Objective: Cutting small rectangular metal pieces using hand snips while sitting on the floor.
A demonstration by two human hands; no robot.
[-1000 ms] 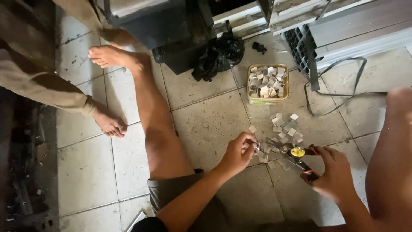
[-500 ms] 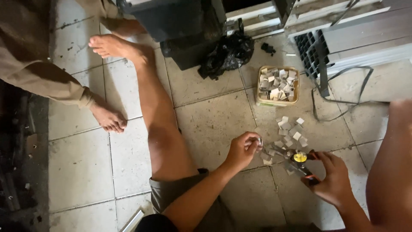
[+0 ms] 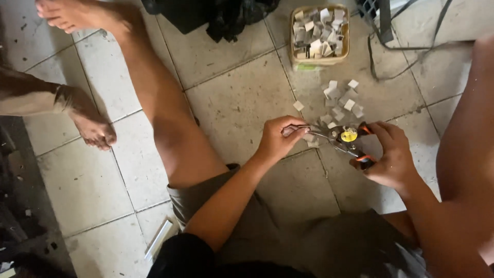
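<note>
I sit on the tiled floor (image 3: pixel 242 98) with my legs spread, working between them. My left hand (image 3: pixel 278 139) is pinched shut on a small flat metal strip (image 3: pixel 294 128), thumb and forefinger clenched on its near end while the far end reaches into the nose of the snips (image 3: pixel 346 138). My right hand (image 3: pixel 392 157) is wrapped around those snips, fingers (image 3: pixel 387 133) closed on the orange-and-black handles; a round yellow pivot shows in the middle of the tool, and its blades point left toward the strip. Both hands hover just above the floor, close together.

Just beyond the snips lies a loose scatter of small pale cut squares (image 3: pixel 340 99) on the tile, some touching, one (image 3: pixel 298 105) a little apart to the left. Further out stands a shallow rectangular box (image 3: pixel 319 59) of tan colour, heaped with more of the same pale squares; a pale green patch shows on its near wall, too small for me to make out more. A crumpled black bag (image 3: pixel 231 18) lies to the left of the box, and a dark cable (image 3: pixel 411 49) loops over the floor to its right.

At the left edge another person's bare foot (image 3: pixel 90 121) rests on the tiles, well apart from my work. A white strip (image 3: pixel 160 238) lies by my left thigh.
</note>
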